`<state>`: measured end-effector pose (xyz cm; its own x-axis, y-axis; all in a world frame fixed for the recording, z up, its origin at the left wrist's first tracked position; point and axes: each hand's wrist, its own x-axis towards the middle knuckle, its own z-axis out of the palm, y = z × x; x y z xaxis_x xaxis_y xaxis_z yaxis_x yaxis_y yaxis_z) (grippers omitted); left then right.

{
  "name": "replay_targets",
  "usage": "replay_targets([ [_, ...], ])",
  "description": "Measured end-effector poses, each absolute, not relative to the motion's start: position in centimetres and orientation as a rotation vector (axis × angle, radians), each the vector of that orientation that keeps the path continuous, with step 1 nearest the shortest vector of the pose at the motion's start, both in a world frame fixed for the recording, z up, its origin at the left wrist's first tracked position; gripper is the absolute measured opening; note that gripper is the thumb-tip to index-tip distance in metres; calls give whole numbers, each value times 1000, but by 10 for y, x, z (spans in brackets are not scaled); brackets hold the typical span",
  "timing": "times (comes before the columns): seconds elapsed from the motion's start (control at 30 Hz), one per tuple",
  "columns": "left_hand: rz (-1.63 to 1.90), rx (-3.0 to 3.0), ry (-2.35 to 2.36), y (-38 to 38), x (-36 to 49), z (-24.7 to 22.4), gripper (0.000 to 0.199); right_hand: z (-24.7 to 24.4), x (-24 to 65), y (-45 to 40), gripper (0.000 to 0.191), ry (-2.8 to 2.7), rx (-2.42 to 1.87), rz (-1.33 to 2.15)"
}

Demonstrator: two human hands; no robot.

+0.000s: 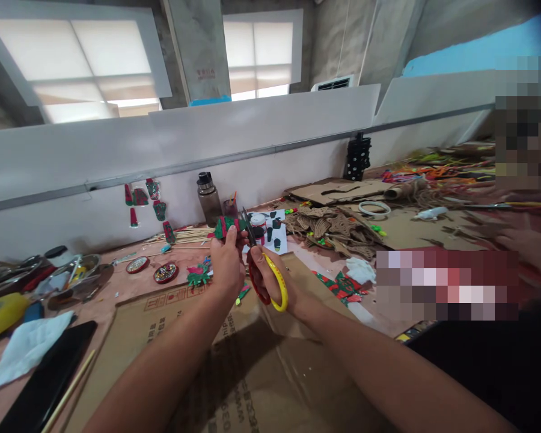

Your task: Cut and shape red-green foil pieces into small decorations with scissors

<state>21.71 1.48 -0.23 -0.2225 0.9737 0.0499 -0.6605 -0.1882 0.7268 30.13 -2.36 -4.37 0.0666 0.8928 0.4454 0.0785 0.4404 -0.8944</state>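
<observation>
My left hand (228,261) pinches a small green and red piece (225,227) above the brown cardboard sheet (162,337). Wrapped through the red and yellow handles of the scissors (278,282) is my right hand (270,276), just to the right of the left one. The dark scissor blades point up and away, close beside the green and red piece. Whether the blades touch it cannot be made out. A colourful cut scrap (199,273) lies left of my left wrist, and red and green patterned pieces (342,285) lie to the right.
A bottle (208,198) stands by the white wall, with small jars (258,225) near it. Two round lids of beads (165,272) lie at the left, beyond a black tablet-like object (49,379). Brown cord pieces (333,228) are heaped at the right. Another person's hand (527,240) shows at far right.
</observation>
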Motion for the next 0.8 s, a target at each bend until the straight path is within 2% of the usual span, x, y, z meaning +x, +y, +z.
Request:
replay_targets([
  [0.53, 1697, 613, 619, 27, 207, -5, 32, -45, 297, -30, 61, -1267, -929, 1134],
  [0.8, 1655, 646, 660, 29, 197, 6, 24, -38, 297, -34, 66, -1319, -980, 1088],
])
